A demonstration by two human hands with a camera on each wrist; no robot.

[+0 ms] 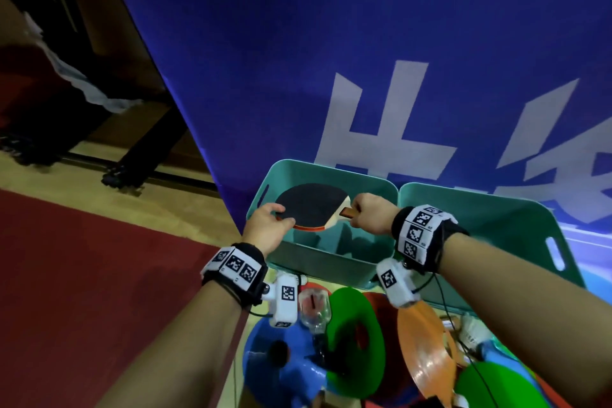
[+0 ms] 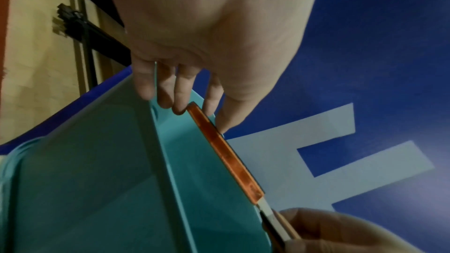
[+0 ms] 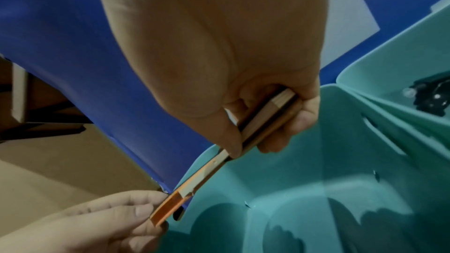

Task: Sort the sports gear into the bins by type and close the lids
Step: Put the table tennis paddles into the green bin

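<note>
A table tennis paddle (image 1: 313, 205) with black rubber on top and red underneath hangs flat over the left teal bin (image 1: 331, 263). My right hand (image 1: 369, 214) grips its wooden handle (image 3: 265, 118). My left hand (image 1: 270, 223) pinches the blade's far edge, thumb on top and fingers (image 2: 177, 91) below. The paddle (image 2: 226, 153) shows edge-on in the left wrist view. The left bin's floor (image 3: 304, 189) looks bare where it shows. A second teal bin (image 1: 516, 232) stands to the right; something dark (image 3: 431, 99) lies inside it.
A blue banner (image 1: 331, 60) with white characters stands right behind the bins. Near my wrists lie flat discs: blue (image 1: 275, 361), green (image 1: 357, 334), orange (image 1: 427, 354), plus a shuttlecock (image 1: 470, 331). Red mat (image 1: 82, 275) and dark furniture legs (image 1: 139, 149) are at the left.
</note>
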